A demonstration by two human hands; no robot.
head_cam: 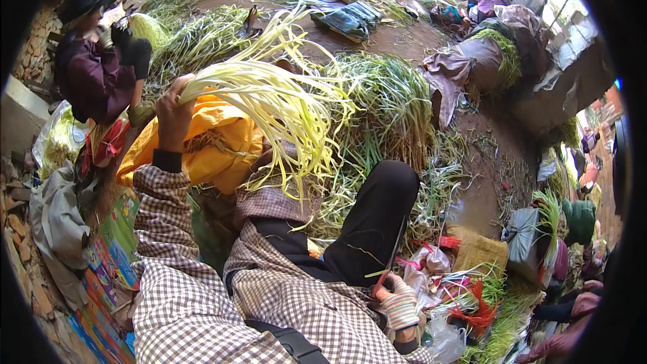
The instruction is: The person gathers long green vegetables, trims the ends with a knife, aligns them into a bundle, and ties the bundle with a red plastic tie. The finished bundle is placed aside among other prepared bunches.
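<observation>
My left hand [173,108] is raised and grips a bunch of long, pale yellow leafy stalks [268,86] by one end. The loose tips droop to the right over my lap and a checked cloth [278,197]. My right hand [399,303], in a striped knit glove, is low beside my bent knee [389,192]. It holds a tool with a red handle [380,285] and a long, thin, dark blade [397,247] pointing up along my leg. A short pale stalk piece [375,274] lies across the tool near the handle. The fingers partly hide the handle.
A big heap of green stalks [389,106] stands beyond my knees. An orange sack [222,126] lies under my left hand. Plastic bags [434,263] and red ties [477,308] are at right. A person [96,71] sits at left; others [485,0] sit farther off.
</observation>
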